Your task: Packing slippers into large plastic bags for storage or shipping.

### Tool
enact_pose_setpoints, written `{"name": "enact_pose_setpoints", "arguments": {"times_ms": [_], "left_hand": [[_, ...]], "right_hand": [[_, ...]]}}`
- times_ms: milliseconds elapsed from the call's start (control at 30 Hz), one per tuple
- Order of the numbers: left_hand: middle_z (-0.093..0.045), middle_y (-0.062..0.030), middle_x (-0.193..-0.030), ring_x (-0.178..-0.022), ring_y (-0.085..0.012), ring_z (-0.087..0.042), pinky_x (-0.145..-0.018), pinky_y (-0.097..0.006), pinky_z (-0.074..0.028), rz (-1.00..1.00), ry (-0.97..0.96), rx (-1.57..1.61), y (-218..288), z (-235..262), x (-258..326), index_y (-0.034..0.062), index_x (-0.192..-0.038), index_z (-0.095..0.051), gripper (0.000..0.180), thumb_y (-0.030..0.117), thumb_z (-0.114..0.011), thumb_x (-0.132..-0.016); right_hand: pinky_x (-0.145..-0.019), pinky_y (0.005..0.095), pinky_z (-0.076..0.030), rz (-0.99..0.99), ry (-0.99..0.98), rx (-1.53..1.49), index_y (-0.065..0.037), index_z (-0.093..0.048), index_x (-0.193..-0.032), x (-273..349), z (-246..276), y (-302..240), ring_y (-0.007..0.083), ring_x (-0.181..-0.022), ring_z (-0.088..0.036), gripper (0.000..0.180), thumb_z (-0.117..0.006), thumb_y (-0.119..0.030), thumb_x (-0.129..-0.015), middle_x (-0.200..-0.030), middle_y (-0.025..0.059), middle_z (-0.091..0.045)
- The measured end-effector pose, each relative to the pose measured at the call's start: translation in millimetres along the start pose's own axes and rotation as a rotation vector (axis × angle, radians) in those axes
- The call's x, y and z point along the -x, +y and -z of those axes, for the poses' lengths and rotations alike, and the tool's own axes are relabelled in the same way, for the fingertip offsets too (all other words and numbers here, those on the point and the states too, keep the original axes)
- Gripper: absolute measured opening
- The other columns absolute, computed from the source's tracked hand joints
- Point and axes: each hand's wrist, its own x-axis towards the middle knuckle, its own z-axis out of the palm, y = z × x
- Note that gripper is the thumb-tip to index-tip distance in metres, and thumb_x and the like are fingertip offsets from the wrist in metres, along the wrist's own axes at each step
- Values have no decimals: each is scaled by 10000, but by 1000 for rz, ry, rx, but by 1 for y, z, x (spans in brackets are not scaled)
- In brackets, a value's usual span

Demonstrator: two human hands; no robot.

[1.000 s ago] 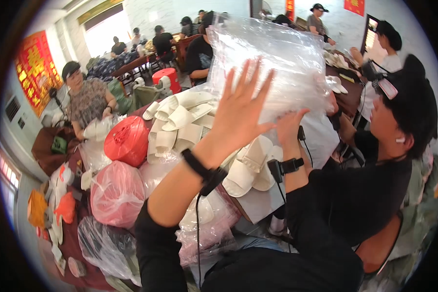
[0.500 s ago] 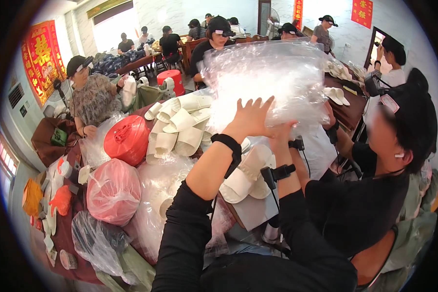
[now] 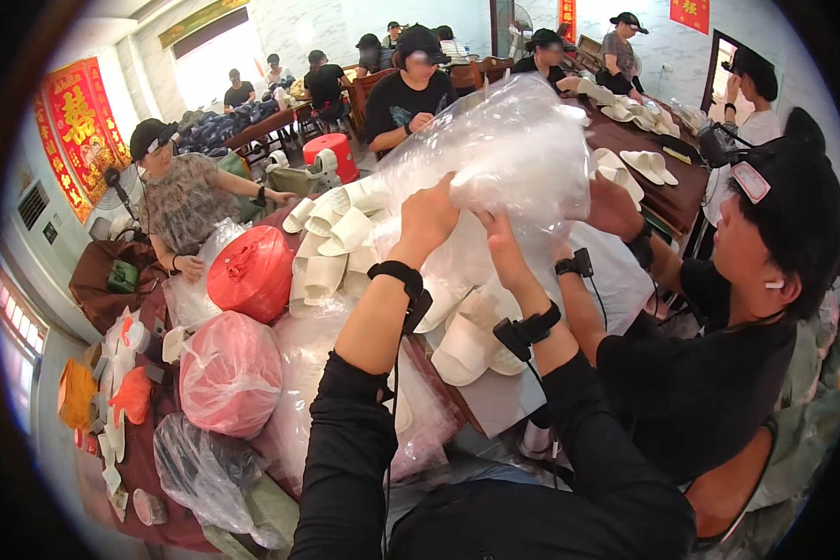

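A big bundle of clear plastic bags (image 3: 523, 173) is held up over the table in front of me. My left hand (image 3: 429, 213) has its fingers closed on the near left edge of the plastic. Beside it, my right hand (image 3: 506, 247) rests against the bundle's lower side with its fingers stretched upward. At the right side of the same plastic is a hand (image 3: 614, 203) of the co-worker next to me. White slippers (image 3: 471, 341) lie just below my hands, and a pile of white slippers (image 3: 345, 231) is to the left.
On the left of the table stand a red plastic-wrapped roll (image 3: 250, 273) and a pink bagged roll (image 3: 231, 373), with a crumpled clear bag (image 3: 196, 467) nearer. A co-worker (image 3: 719, 373) sits close on my right. More slippers (image 3: 649, 168) lie farther right. Others sit across the table.
The plastic bundle has tilted, its left side now drawn to a narrower edge. My left hand has moved left and lower and closed on it. The co-worker at far left now reaches toward the slipper pile.
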Motion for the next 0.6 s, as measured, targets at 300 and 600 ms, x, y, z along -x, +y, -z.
{"name": "enact_pose_setpoints", "arguments": {"times_ms": [300, 600], "left_hand": [[-662, -73, -871, -745, -160, -612, -672, -294, -477, 353, 282, 783, -85, 29, 28, -4, -1026, -619, 295, 47, -631, -736], [-649, -61, -892, -726, -170, -610, -638, -334, -483, 581, 724, 1130, -220, 120, 71, -1, -1009, -621, 260, 17, -610, -750]], "right_hand": [[-1083, 433, -272, 220, -135, 222, -72, -106, -1479, -14, -59, -17, 298, -1348, -311, 951, -723, -274, -784, -1489, 153, -242], [-1049, 428, -296, 22, -161, 202, -29, -178, -1445, 69, -67, -38, 319, -1246, -437, 799, -624, -324, -851, -1443, 175, -311]]}}
